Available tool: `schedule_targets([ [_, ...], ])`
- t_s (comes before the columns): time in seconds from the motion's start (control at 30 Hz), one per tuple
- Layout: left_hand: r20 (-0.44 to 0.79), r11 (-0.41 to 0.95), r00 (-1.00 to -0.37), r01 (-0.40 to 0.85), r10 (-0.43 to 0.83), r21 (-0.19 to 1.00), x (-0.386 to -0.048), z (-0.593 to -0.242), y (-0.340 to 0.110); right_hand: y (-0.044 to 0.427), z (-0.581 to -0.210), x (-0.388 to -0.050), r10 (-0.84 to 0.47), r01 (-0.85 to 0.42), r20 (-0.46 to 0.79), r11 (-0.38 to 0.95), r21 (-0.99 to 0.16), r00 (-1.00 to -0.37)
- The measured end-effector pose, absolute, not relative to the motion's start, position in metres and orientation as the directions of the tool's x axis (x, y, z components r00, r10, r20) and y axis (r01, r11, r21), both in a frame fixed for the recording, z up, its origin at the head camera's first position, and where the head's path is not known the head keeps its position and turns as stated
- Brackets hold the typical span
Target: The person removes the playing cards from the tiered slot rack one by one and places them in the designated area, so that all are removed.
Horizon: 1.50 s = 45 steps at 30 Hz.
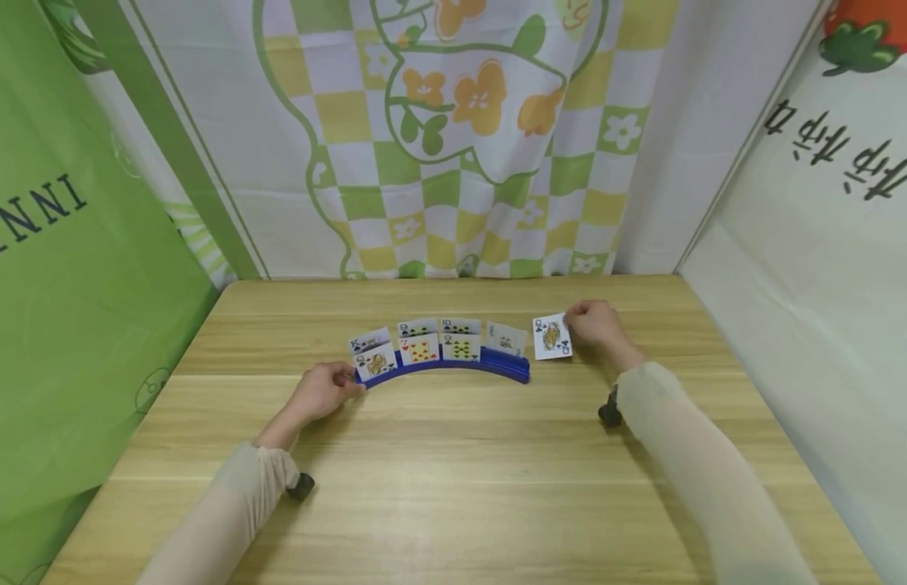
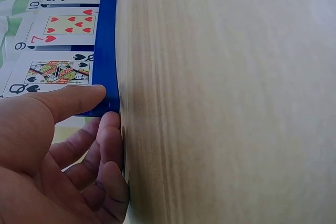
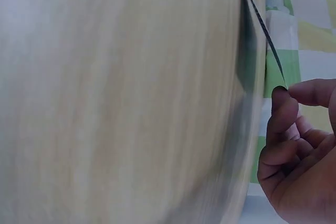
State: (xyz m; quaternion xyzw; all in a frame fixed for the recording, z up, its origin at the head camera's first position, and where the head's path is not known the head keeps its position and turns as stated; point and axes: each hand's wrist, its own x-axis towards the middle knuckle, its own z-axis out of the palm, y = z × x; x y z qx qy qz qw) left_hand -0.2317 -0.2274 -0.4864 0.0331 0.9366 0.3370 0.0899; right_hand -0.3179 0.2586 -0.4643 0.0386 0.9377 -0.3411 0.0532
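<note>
One curved blue card holder (image 1: 453, 363) stands near the far edge of one wooden table (image 1: 453, 471) and carries seven playing cards in two rows. The front row counts three: one queen of spades (image 1: 376, 363), one seven of hearts (image 1: 420, 350) and one card of clubs (image 1: 462, 348). The rear row counts four: one king (image 1: 369, 340), two black-pip cards partly covered, and one joker (image 1: 506, 338) at the right end. An eighth card, one queen (image 1: 552, 336) of a black suit, is beside the holder's right end, apart from it and tilted; its corner is pinched between thumb and forefinger of the right hand (image 1: 598, 323), remaining fingers curled. The left hand (image 1: 325, 390) grips the holder's left end, thumb on its front, fingers bent at the end. Two black wrist devices (image 1: 301, 486) are noted, one per arm.
</note>
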Motion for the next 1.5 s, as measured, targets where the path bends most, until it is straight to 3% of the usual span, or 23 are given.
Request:
schedule_targets([
  [0.27, -0.146, 0.766, -0.981, 0.001, 0.124, 0.642, -0.231, -0.488, -0.228, 0.264, -0.468, -0.316, 0.045, 0.113, -0.138, 0.836, -0.537, -0.989],
  [0.57, -0.147, 0.767, -0.982, -0.004, 0.118, 0.641, -0.230, -0.488, -0.228, 0.264, -0.467, -0.312, 0.062, 0.124, -0.131, 0.825, -0.552, -0.989],
  [0.8, -0.146, 0.764, -0.983, -0.008, 0.113, 0.645, -0.231, -0.488, -0.228, 0.267, -0.471, -0.311, 0.082, 0.136, -0.116, 0.769, -0.624, -0.990],
  [1.1, -0.146, 0.768, -0.983, -0.011, 0.108, 0.641, -0.231, -0.489, -0.228, 0.264, -0.469, -0.308, 0.074, 0.237, -0.235, 0.537, -0.809, -0.969],
  [1.5, -0.141, 0.766, -0.983, -0.003, 0.114, 0.643, -0.232, -0.490, -0.228, 0.257, -0.460, -0.296, -0.004, 0.215, -0.251, 0.504, -0.837, -0.968],
])
